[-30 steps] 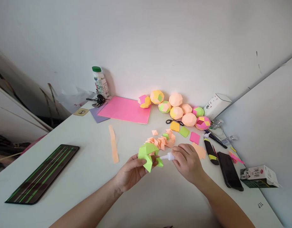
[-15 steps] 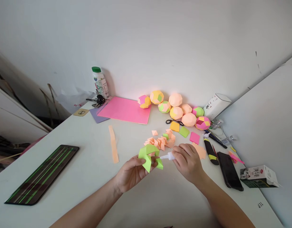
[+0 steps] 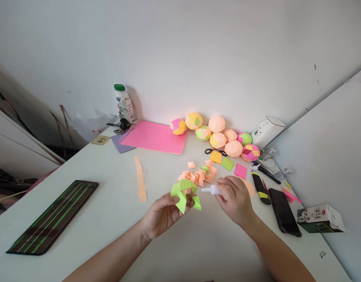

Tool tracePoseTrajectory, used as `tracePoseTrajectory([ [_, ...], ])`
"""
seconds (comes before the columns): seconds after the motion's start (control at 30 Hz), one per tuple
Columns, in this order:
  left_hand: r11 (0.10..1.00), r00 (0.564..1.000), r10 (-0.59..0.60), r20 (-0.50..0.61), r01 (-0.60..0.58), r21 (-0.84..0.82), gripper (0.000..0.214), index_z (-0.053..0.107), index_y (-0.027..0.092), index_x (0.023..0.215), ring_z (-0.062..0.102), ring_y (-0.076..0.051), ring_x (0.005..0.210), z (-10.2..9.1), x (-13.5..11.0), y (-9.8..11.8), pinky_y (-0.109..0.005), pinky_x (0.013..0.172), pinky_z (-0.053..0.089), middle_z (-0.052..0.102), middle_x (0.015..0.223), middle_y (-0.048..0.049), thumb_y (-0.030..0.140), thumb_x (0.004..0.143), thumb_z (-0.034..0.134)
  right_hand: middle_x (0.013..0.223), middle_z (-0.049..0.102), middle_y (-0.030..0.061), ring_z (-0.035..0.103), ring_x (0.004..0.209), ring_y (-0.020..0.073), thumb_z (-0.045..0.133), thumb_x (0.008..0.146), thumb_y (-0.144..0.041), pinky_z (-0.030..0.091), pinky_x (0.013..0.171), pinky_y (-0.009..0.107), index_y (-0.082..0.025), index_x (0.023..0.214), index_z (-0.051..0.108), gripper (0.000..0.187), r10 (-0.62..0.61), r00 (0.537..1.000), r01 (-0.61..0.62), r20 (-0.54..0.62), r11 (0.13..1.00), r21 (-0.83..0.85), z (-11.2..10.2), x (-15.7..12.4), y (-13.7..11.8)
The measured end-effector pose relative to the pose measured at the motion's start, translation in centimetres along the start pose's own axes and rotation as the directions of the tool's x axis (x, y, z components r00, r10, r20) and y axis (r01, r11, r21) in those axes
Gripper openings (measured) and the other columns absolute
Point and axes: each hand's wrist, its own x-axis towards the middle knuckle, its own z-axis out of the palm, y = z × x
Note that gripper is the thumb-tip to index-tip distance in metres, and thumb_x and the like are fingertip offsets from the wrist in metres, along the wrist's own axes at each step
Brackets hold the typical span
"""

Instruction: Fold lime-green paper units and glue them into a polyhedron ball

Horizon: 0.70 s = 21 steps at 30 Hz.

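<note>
A green folded-paper model [image 3: 180, 192], partly built and open on its right side, is pinched in my left hand [image 3: 163, 215]. My right hand [image 3: 235, 199] is closed round a small white glue bottle [image 3: 212, 189], whose thin nozzle points left at the model with a short gap between them. Most of the bottle is hidden by the fingers. Just beyond the model lies a heap of small folded peach paper pieces [image 3: 199, 178], with a green one [image 3: 204, 168] among them.
Finished paper balls [image 3: 218, 140] sit along the wall. Scissors [image 3: 216, 151], sticky-note pads [image 3: 227, 163], a cutter [image 3: 260, 188], a phone [image 3: 283, 211] and a milk carton [image 3: 320, 218] lie to the right. A pink sheet [image 3: 157, 137], peach strip [image 3: 140, 179] and dark striped panel [image 3: 53, 217] lie leftward.
My right hand has drawn back slightly to the right, taking the glue nozzle away from the green paper model. My left hand has barely moved.
</note>
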Motion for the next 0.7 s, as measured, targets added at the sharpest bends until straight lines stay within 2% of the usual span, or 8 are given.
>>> tracePoseTrajectory([
  [0.07,1.000,1.000,0.008,-0.001,-0.008,-0.002,0.026,0.067,0.009,0.100,0.063,-0.019,0.086,-0.1,0.0,0.0,-0.029,0.088,0.047,0.069,0.099,-0.0110,0.011,0.077,0.056,0.086,0.066,0.0062,0.058,0.081,0.0225,0.056,0.080,-0.012,0.048,0.067,0.037,-0.023,0.092,0.052,0.017,0.139,0.990,-0.142,0.028,0.984,0.108,0.1,-0.2,0.5],
  [0.13,1.000,1.000,0.021,-0.012,-0.021,-0.004,0.025,0.068,0.009,0.099,0.064,-0.019,0.086,-0.2,0.1,0.1,-0.029,0.087,0.047,0.070,0.097,-0.0104,0.011,0.077,0.056,0.090,0.064,0.0072,0.059,0.084,0.0231,0.061,0.079,-0.023,0.050,0.069,0.037,-0.022,0.091,0.054,0.015,0.320,0.940,-0.339,0.119,0.919,0.204,0.6,-0.5,1.6],
  [0.2,0.999,0.999,0.034,-0.033,-0.034,-0.007,0.024,0.068,0.009,0.098,0.064,-0.019,0.086,-0.3,0.2,0.2,-0.028,0.086,0.048,0.070,0.095,-0.0095,0.011,0.076,0.057,0.091,0.063,0.0076,0.059,0.081,0.0228,0.065,0.076,-0.035,0.050,0.070,0.038,-0.021,0.088,0.054,0.021,0.484,0.849,-0.525,0.214,0.818,0.235,1.5,-0.9,2.9],
  [0.27,0.999,0.997,0.045,-0.055,-0.046,-0.009,0.024,0.068,0.010,0.098,0.064,-0.019,0.086,-0.5,0.2,0.3,-0.028,0.085,0.049,0.070,0.094,-0.0086,0.011,0.076,0.058,0.087,0.061,0.0066,0.057,0.074,0.0213,0.066,0.073,-0.042,0.050,0.064,0.037,-0.020,0.086,0.053,0.029,0.648,0.703,-0.709,0.294,0.671,0.217,2.7,-1.5,4.3],
  [0.33,0.998,0.996,0.055,-0.072,-0.056,-0.017,0.024,0.068,0.011,0.098,0.064,-0.019,0.085,-0.6,0.3,0.4,-0.028,0.083,0.049,0.069,0.093,-0.0078,0.011,0.076,0.058,0.083,0.060,0.0050,0.055,0.069,0.0192,0.065,0.071,-0.046,0.049,0.061,0.035,-0.019,0.086,0.051,0.034,0.721,0.584,-0.811,0.373,0.532,0.242,4.1,-2.1,5.4],
  [0.37,0.998,0.995,0.057,-0.081,-0.059,-0.024,0.025,0.067,0.011,0.099,0.064,-0.019,0.085,-0.7,0.3,0.4,-0.028,0.083,0.050,0.069,0.092,-0.0074,0.011,0.076,0.058,0.083,0.059,0.0045,0.055,0.067,0.0186,0.065,0.071,-0.048,0.049,0.061,0.034,-0.019,0.087,0.050,0.036,0.735,0.555,-0.832,0.390,0.495,0.252,4.8,-2.4,5.7],
  [0.5,0.997,0.991,0.062,-0.119,-0.067,-0.040,0.033,0.064,0.012,0.108,0.065,-0.019,0.087,-0.8,0.5,0.5,-0.028,0.084,0.050,0.070,0.093,-0.0078,0.009,0.077,0.056,0.088,0.058,0.0057,0.056,0.071,0.0198,0.065,0.069,-0.051,0.049,0.064,0.035,-0.019,0.091,0.045,0.043,0.760,0.533,-0.846,0.372,0.462,0.268,6.5,-3.5,5.9],
  [0.7,0.993,0.990,0.103,-0.094,-0.107,-0.044,0.031,0.065,0.012,0.104,0.065,-0.018,0.087,-0.9,0.6,0.4,-0.028,0.086,0.050,0.071,0.094,-0.0072,0.009,0.074,0.059,0.093,0.060,0.0058,0.059,0.078,0.0228,0.068,0.065,-0.052,0.049,0.066,0.036,-0.021,0.090,0.041,0.048,0.749,0.503,-0.863,0.431,0.408,0.298,6.5,-3.6,5.8],
])
